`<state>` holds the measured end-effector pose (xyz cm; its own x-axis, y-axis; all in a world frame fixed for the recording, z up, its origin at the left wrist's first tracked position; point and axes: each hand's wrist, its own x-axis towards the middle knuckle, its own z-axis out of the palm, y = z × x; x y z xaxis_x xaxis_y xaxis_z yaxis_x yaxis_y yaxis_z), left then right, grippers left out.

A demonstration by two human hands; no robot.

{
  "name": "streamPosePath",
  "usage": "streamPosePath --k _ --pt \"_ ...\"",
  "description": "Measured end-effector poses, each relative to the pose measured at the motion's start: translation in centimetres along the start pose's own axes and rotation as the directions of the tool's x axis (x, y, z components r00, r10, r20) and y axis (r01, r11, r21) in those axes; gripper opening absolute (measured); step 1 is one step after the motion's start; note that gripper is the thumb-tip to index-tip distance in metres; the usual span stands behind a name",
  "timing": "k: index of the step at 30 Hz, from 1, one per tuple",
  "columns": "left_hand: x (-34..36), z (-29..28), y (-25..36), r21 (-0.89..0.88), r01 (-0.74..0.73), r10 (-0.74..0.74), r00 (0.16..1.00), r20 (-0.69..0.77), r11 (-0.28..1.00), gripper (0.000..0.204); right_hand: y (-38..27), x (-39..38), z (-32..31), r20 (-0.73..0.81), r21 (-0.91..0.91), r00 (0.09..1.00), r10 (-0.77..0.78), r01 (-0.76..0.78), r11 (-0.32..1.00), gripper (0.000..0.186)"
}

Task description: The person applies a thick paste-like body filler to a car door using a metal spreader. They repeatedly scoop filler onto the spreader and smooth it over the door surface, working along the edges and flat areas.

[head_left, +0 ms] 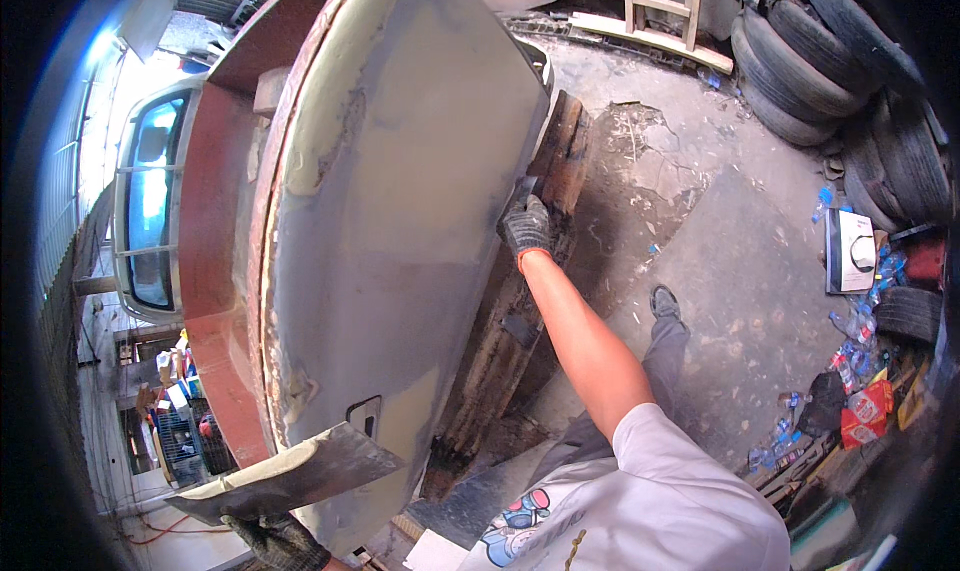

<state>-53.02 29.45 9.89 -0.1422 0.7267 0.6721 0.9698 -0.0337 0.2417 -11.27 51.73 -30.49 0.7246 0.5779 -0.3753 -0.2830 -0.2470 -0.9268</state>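
Note:
My left hand (272, 541), in a dark grey work glove, grips a thin bent metal sheet (335, 468) from below. Pale yellow body filler (245, 479) lies along that sheet's left side. My right hand (526, 225), in a dark glove with an orange cuff, is closed on a small dark flat spreader (527, 188). It is at the right-hand edge of a vehicle's side panel (400, 161). The panel is grey with pale yellow filler patches, and a small recessed handle or latch (365, 414) shows on it. Fingers partly hide the spreader, so whether its edge touches the panel cannot be told.
A rusty beam (480, 401) runs along the panel's lower edge. The red-brown truck bed (220, 271) and a cab rear window (152, 201) lie left. Stacked tyres (800, 66), a white box (851, 253) and loose plastic bottles (855, 321) line the right. A wooden frame (660, 31) lies at the back.

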Motion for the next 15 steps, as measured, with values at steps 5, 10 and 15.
streamPosePath --k 5,10,15 --pt "0.1 0.6 -0.8 -0.324 0.119 -0.129 0.992 -0.01 0.939 0.05 -3.5 -1.5 0.4 0.059 -0.173 0.998 0.034 -0.023 0.985 0.034" --pt "0.1 1.1 -1.0 -0.128 0.109 -0.113 0.993 -0.019 0.986 0.049 -7.7 -5.4 1.2 -0.071 -0.224 0.966 -0.249 0.228 0.948 0.034" --pt "0.3 1.7 -2.2 -0.214 0.071 -0.069 0.997 0.016 0.974 0.047 -12.2 -9.1 0.3 -0.091 -0.212 0.893 -0.44 0.414 0.885 0.033"
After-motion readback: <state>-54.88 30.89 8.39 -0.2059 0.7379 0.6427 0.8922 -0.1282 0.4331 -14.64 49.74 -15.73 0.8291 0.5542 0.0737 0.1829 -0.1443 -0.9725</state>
